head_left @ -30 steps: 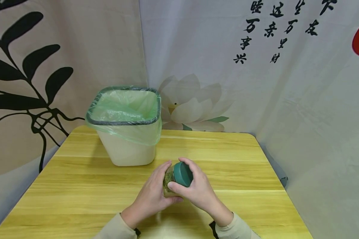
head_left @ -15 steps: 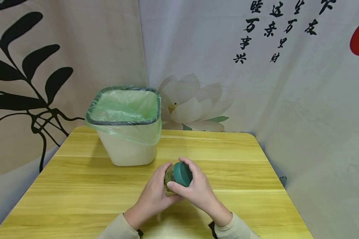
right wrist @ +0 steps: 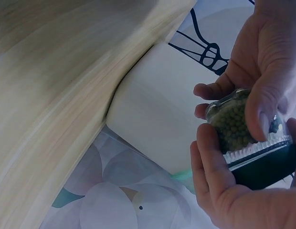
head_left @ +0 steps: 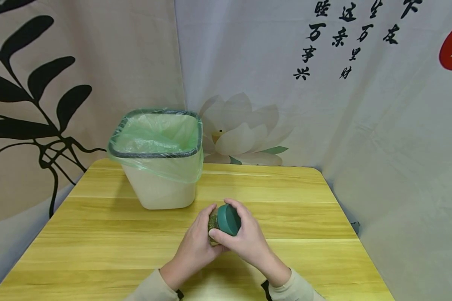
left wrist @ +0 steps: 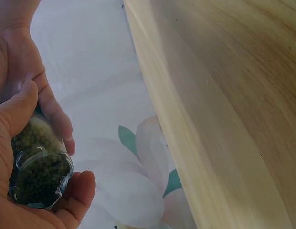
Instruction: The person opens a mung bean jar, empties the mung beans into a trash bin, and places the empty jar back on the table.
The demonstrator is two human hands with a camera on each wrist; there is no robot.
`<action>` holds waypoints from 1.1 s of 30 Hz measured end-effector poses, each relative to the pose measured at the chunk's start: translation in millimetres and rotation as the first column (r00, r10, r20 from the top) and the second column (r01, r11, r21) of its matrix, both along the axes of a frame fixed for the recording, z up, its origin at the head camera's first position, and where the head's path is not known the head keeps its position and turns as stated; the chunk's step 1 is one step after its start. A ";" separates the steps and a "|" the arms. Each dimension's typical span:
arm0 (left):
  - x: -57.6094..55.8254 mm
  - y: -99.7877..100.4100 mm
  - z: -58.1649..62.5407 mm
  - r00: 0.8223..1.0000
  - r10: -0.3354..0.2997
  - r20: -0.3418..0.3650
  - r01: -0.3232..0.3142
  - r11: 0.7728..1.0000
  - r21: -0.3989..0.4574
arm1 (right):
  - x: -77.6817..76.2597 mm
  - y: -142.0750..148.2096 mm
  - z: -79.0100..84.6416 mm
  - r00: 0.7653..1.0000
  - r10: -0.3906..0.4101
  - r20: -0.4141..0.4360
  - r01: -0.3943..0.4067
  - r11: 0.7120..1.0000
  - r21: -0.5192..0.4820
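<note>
A clear jar (head_left: 213, 223) filled with small round green beans is held above the table in both hands, tilted on its side with its green lid (head_left: 229, 220) towards the right. My left hand (head_left: 193, 244) grips the jar's body. Around the lid, my right hand (head_left: 250, 242) has its thumb at the near side and its fingers over the far side. In the left wrist view, the jar's glass bottom (left wrist: 42, 179) shows between the left fingers. Beans show through the glass jar (right wrist: 232, 125) in the right wrist view, and the lid is on it.
Behind the hands, to the left, stands a white bin (head_left: 165, 194) lined with a green plastic bag (head_left: 156, 140). Both hands are over a yellow wooden table (head_left: 286, 209). Printed cloth curtains (head_left: 256, 54) hang along the table's back and sides.
My left hand has shifted slightly right around the jar, and less of the jar's body shows. The lid and my right hand have drifted very slightly left. The bin has stayed put.
</note>
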State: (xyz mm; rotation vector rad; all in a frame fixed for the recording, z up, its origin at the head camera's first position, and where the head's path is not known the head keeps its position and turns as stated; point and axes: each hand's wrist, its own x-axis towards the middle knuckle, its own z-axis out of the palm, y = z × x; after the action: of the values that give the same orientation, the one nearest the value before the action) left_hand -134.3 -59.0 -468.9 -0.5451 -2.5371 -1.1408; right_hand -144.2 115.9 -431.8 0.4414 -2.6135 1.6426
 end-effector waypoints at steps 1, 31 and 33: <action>-0.1 0.3 -0.4 1.000 0.004 -0.004 -0.004 1.000 -0.002 | 0.2 -0.2 -0.3 1.000 -0.002 -0.001 0.002 1.000 0.003; -1.1 -0.9 -7.7 0.997 0.057 -0.055 -0.058 0.998 -0.004 | 3.9 -7.9 -5.6 1.000 0.006 0.001 -0.006 0.999 0.037; -1.1 -1.5 -8.5 0.997 0.054 -0.057 -0.054 0.999 0.000 | 4.0 -8.1 -5.8 1.000 0.012 0.002 -0.012 0.999 0.043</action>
State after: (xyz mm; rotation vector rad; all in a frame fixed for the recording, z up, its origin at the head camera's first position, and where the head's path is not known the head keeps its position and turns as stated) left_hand -135.4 -60.5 -477.4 -0.4986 -2.4897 -1.0886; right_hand -140.2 107.8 -437.6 0.4581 -2.6575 1.5933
